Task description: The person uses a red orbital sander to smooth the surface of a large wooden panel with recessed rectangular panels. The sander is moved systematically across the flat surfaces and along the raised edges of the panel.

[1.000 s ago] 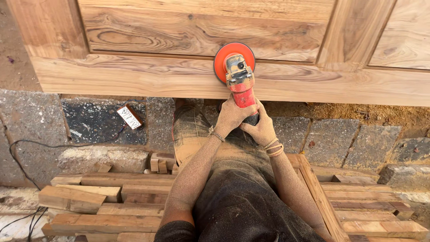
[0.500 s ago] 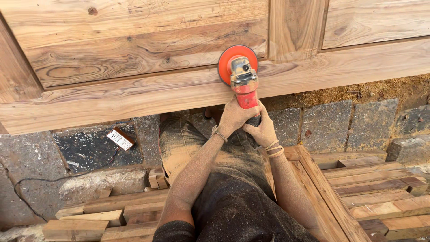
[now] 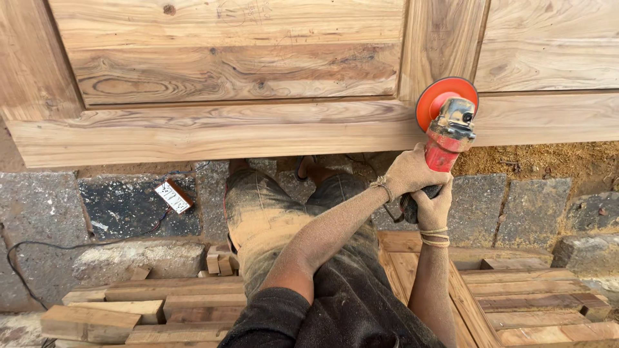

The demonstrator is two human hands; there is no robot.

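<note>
Across the top, wooden door panel (image 3: 213,132), bottom rail edge overhanging stone pavers (image 3: 474,203). Red angle grinder (image 3: 445,138), orange disc flat against the rail at right. Left hand (image 3: 412,173) and right hand (image 3: 433,207) both closed around the grinder body. Rail runs free leftward; white socket box (image 3: 173,196) well apart.

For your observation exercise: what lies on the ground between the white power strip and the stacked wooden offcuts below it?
In the head view, a rough stone block lies between the white power strip and the stacked wooden offcuts.
</note>
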